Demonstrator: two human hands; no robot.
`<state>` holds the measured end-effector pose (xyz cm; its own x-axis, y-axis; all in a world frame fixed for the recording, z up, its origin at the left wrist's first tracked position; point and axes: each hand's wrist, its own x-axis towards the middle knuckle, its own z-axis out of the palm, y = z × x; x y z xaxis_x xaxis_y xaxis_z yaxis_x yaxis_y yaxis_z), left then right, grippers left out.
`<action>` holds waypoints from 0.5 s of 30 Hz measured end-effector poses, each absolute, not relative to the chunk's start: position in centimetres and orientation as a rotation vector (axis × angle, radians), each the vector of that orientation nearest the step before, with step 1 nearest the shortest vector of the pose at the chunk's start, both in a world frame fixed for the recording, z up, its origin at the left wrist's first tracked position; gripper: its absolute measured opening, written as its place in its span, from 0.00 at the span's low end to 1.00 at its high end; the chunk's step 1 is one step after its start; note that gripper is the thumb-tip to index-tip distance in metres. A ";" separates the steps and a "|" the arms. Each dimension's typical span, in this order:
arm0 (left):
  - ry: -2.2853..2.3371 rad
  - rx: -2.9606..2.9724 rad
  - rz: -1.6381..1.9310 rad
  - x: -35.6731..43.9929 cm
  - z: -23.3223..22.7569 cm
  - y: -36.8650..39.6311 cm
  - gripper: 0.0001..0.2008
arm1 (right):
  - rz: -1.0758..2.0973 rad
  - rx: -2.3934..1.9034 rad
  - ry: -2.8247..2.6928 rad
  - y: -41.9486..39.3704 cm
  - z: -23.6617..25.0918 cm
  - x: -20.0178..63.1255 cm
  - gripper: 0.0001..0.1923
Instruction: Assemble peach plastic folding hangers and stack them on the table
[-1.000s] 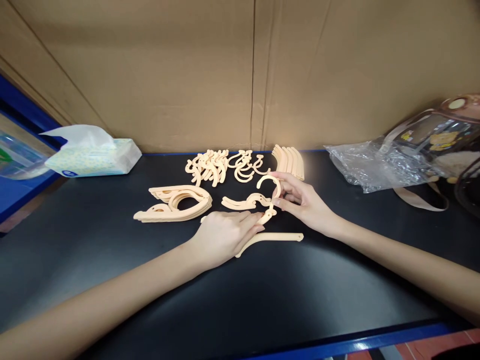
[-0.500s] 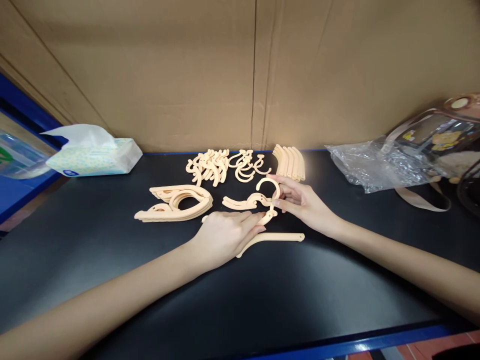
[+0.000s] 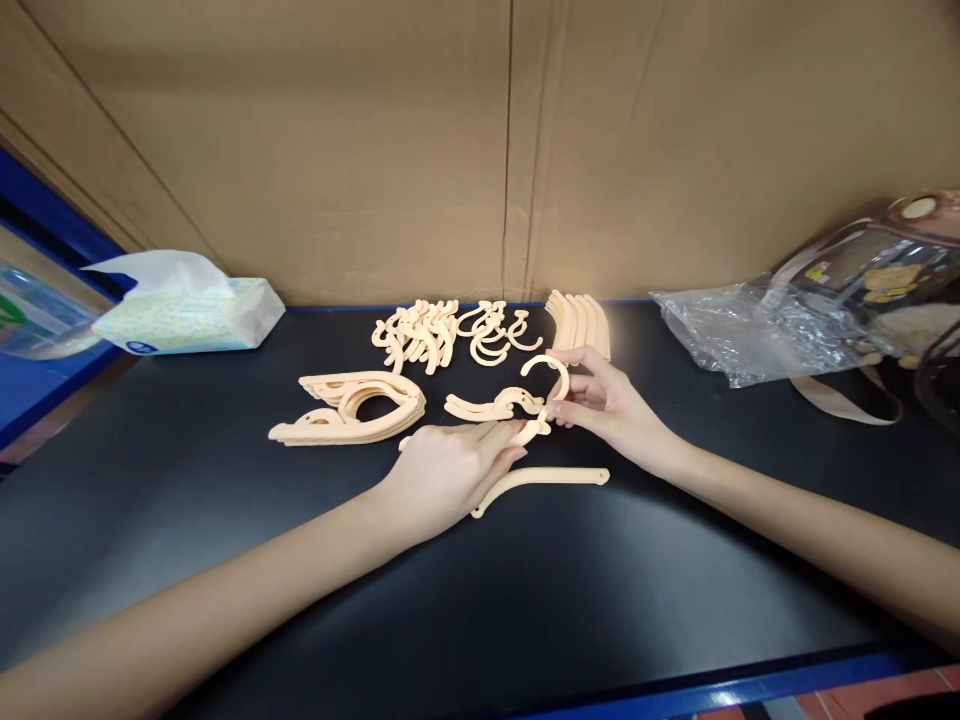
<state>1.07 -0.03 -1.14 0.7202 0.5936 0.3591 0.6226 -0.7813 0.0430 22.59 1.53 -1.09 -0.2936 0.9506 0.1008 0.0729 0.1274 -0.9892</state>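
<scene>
In the middle of the picture, the right hand (image 3: 611, 410) pinches a small peach plastic hook (image 3: 548, 385) between its thumb and fingers. The hook's round top points up and its bottom end meets the tips of the left hand (image 3: 450, 472). The left hand lies flat on the black table top (image 3: 525, 600), palm down, with its fingers pressing on the bottom of the hook and on a long curved peach plastic arm (image 3: 541, 483) that sticks out to the right from under it.

Just above the left hand lies a short wavy peach piece (image 3: 487, 406). To the left of it sits a flat stack of peach hanger parts (image 3: 352, 405). Farther back, near the brown cardboard wall (image 3: 480, 140), is a pile of loose peach hooks (image 3: 450, 333) and a row of curved peach bars (image 3: 581, 322).

At the left of the picture is a soft pack of white tissues (image 3: 187, 300). At the right is a crinkled clear plastic bag (image 3: 750, 330).
</scene>
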 end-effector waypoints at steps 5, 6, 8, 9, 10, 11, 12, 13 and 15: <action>-1.104 -2.913 -0.496 1.0 -0.6 -0.2 0.14 | 1.057 -1.107 -1.602 1.2 -1.0 22.6 0.14; -1.173 -2.945 -0.463 1.0 -0.4 -0.2 0.14 | 0.956 -1.129 -1.634 0.9 -1.0 22.6 0.13; -1.347 -3.029 -0.457 0.8 -0.1 0.0 0.14 | 0.704 -1.134 -1.725 0.4 -0.8 22.7 0.13; -1.430 -3.089 -0.502 0.7 0.1 0.2 0.13 | 0.564 -1.097 -1.817 0.1 -0.8 22.6 0.13; -1.496 -3.159 -0.584 0.5 0.1 0.4 0.12 | 0.422 -1.033 -1.949 -0.2 -0.8 22.6 0.11; -1.552 -3.238 -0.677 0.4 0.2 0.6 0.11 | 0.276 -0.942 -2.111 -0.5 -0.8 22.5 0.09; -1.604 -3.313 -0.770 0.3 0.2 0.7 0.11 | 0.133 -0.847 -2.271 -0.8 -0.8 22.4 0.08; -1.653 -3.380 -0.850 0.2 0.1 0.9 0.11 | 0.003 -0.758 -2.411 -1.0 -0.8 22.2 0.08; -1.753 -3.475 -0.985 0.1 0.1 1.1 0.11 | -0.192 -0.642 -2.600 -1.2 -0.9 21.9 0.11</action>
<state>0.10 1.06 0.11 0.5881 0.8087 0.0140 0.4328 -0.3293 0.8392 21.86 -1.21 -0.86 -0.7889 0.4078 0.4598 0.4708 0.8819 0.0257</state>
